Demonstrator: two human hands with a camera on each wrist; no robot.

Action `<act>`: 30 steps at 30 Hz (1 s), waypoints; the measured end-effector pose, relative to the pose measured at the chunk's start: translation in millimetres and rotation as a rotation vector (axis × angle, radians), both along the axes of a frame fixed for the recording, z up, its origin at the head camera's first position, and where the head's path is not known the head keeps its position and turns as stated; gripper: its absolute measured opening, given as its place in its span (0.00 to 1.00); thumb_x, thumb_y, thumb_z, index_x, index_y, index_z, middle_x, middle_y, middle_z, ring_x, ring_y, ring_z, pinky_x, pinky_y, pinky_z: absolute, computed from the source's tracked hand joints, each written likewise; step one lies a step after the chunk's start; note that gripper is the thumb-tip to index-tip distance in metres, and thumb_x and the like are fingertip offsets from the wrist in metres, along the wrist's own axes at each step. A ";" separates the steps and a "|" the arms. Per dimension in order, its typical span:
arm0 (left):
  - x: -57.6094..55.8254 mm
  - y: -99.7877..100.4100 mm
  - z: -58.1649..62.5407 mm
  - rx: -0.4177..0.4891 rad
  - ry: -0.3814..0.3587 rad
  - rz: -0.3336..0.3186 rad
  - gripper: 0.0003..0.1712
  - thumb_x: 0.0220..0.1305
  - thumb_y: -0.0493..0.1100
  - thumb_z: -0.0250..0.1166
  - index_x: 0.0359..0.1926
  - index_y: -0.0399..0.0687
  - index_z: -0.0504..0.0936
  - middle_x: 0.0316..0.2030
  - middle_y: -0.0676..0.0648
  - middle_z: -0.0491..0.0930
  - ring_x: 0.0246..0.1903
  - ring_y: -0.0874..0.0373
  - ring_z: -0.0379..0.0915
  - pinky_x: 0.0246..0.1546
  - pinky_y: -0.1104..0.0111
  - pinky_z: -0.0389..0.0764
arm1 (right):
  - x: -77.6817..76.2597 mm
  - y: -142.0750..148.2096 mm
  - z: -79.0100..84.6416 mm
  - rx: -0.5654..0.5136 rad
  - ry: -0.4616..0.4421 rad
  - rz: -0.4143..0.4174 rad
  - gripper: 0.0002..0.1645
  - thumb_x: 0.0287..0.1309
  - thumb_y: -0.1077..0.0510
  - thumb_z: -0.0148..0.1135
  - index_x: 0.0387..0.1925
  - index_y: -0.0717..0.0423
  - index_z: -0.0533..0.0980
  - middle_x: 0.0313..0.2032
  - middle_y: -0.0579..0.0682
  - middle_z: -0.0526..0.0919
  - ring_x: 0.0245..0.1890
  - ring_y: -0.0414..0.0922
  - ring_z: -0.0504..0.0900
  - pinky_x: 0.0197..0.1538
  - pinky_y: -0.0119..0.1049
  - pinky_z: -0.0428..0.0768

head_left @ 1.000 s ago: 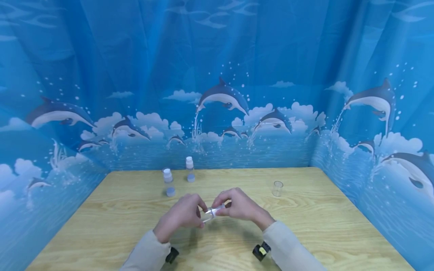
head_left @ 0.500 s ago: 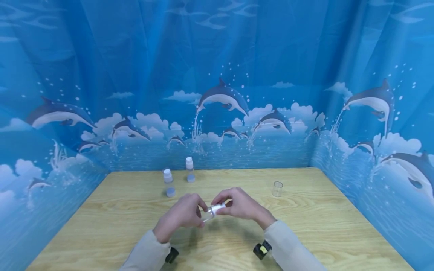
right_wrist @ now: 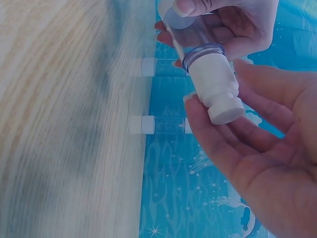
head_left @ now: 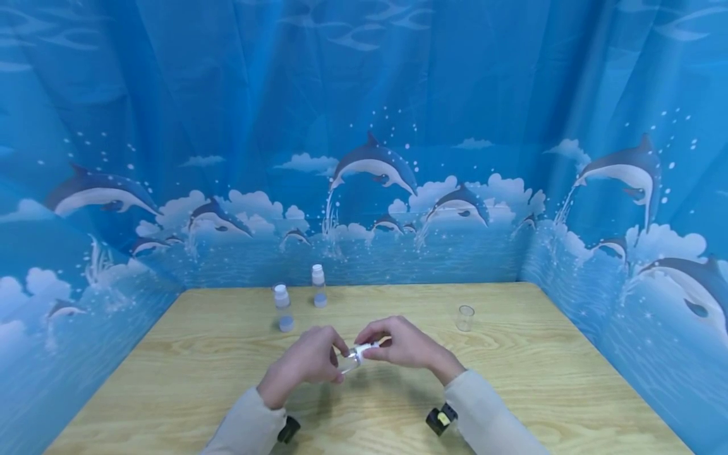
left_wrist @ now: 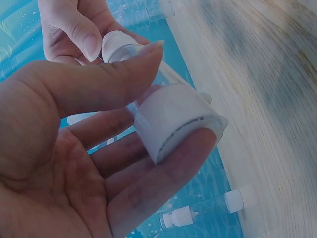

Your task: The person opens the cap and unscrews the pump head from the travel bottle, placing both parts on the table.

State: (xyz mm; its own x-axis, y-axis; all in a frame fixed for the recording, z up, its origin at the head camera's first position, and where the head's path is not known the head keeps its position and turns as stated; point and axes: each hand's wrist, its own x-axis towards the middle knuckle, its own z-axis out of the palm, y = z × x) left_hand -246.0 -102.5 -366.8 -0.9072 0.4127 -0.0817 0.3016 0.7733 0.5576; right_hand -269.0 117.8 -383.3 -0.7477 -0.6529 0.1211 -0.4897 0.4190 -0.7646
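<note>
A small clear pump bottle with a white pump top is held tilted above the table between both hands. My left hand grips its clear body, thumb on one side and fingers on the other. In the left wrist view, the white base of the bottle lies against those fingers. My right hand pinches the white pump top between thumb and fingers. Seen from the right wrist, the clear body runs up into the left hand, which partly hides it.
Two similar bottles stand upright at the back left, a nearer bottle and a farther bottle. A clear open cup-like cover stands at the right rear. The wooden table meets a blue dolphin-print curtain at its back edge.
My right fingers have shifted slightly around the pump top, and more of its white shows between them. The left hand and the other items stay in place.
</note>
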 end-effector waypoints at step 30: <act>1.8 -0.3 1.1 -0.003 0.016 -0.009 0.24 0.44 0.30 0.81 0.46 0.41 0.89 0.36 0.43 0.89 0.29 0.60 0.80 0.30 0.67 0.84 | 1.5 -0.5 0.6 0.013 -0.091 -0.025 0.11 0.71 0.60 0.63 0.50 0.60 0.84 0.41 0.54 0.89 0.34 0.46 0.89 0.43 0.48 0.90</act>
